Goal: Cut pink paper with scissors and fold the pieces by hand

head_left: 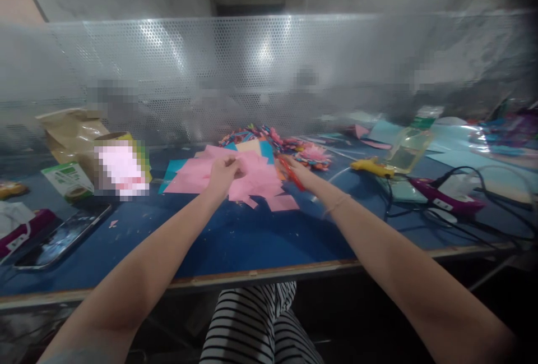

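Observation:
My left hand (222,174) is over a loose heap of pink paper (193,176), its fingers closed in a pinch on a piece of the pink paper. Red-handled scissors (291,173) are in my right hand (299,174), just to the right of the heap; their blades are hard to make out. Blue and cream sheets stick out from under the pink ones. Close to the table's middle lies a separate pink piece (282,203). Behind the heap are colourful folded-paper flowers (313,156).
At left stand a brown paper bag (71,134), a small green-and-white box (69,180) and a phone (63,238). A yellow glue gun (372,167), a clear bottle (409,145), a purple power strip (445,198) and black cables occupy the right. A perforated metal screen (252,72) closes the back.

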A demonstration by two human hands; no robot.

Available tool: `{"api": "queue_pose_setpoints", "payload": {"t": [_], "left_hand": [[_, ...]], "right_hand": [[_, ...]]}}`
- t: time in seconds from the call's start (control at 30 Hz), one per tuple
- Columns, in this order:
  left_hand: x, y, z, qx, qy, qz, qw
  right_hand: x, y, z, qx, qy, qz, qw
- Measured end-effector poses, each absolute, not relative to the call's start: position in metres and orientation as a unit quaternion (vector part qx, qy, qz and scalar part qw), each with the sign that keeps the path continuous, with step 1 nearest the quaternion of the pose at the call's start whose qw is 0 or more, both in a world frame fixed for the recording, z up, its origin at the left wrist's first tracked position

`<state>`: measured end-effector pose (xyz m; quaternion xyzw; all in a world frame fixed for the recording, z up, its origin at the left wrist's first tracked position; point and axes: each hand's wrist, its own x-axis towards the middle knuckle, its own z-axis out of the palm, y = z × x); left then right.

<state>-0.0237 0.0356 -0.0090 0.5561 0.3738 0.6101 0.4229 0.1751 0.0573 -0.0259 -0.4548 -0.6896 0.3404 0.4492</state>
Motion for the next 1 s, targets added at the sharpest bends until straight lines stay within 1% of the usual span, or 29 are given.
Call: {"api": "queue_pose_setpoints", "payload": {"t": [0.1, 0.17, 0.27, 0.37, 0.47, 0.77, 1.0], "left_hand": [[-0.022, 0.035, -0.008, 0.567, 0.376, 0.619, 0.393], [-0.020, 0.033, -0.006, 0.563, 0.371, 0.627, 0.390], [-0.018, 0.028, -0.002, 0.558, 0.363, 0.637, 0.388], [-0.016, 0.022, 0.003, 0.568, 0.362, 0.643, 0.365], [-0.016, 0.019, 0.004, 0.582, 0.355, 0.649, 0.337], [-0.015, 0.017, 0.005, 0.608, 0.348, 0.642, 0.310], [-0.016, 0.019, 0.003, 0.608, 0.360, 0.636, 0.310]], "right_hand": [[0.161, 0.046, -0.029, -0.402, -0.630, 0.501, 0.436], [0.153, 0.037, -0.027, -0.372, -0.623, 0.534, 0.433], [0.146, 0.025, -0.022, -0.352, -0.653, 0.536, 0.402], [0.145, 0.019, -0.018, -0.337, -0.686, 0.535, 0.360], [0.146, 0.017, -0.017, -0.329, -0.709, 0.524, 0.339], [0.145, 0.008, -0.010, -0.320, -0.740, 0.498, 0.320], [0.143, 0.009, -0.010, -0.342, -0.728, 0.494, 0.329]]}}
